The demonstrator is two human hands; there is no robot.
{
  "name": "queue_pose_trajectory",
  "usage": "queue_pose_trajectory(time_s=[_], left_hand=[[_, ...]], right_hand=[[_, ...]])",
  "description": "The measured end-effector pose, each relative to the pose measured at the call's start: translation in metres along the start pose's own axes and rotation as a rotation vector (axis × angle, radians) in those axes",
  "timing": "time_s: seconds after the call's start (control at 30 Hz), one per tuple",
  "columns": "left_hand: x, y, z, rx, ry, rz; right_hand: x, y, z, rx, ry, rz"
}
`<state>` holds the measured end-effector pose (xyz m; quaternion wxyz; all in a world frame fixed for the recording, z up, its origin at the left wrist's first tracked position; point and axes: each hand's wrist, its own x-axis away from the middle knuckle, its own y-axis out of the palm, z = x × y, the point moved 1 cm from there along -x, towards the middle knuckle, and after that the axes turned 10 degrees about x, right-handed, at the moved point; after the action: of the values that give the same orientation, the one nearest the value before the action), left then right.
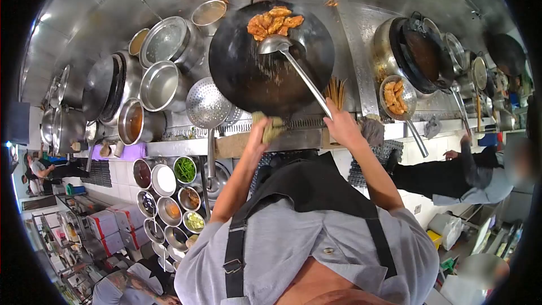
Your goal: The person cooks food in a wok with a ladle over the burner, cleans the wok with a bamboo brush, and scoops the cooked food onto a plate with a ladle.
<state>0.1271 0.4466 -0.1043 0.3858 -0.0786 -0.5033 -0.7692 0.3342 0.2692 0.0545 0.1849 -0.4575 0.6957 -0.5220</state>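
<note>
grey shirt (pixel 271 243), wok (pixel 240 73) over steel range (pixel 361 42), white tiles (pixel 416 183)

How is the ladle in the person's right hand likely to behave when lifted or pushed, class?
The ladle would probably stay stiff, as its long handle is straight and looks metal. It may feel front-heavy, since the broad bowl sits well beyond the right hand. Its smooth, shiny handle could be slippery if greasy.

The right hand (pixel 344 129) holds a ladle (pixel 296 68) over a dark wok (pixel 236 68).
</note>
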Motion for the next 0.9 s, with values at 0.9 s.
queue_pose_trajectory(time_s=[0.9], left_hand=[[-0.008, 0.076, 0.051, 0.245, -0.117, 0.097]], right_hand=[[0.051, -0.043, -0.002, -0.247, -0.103, -0.143]])
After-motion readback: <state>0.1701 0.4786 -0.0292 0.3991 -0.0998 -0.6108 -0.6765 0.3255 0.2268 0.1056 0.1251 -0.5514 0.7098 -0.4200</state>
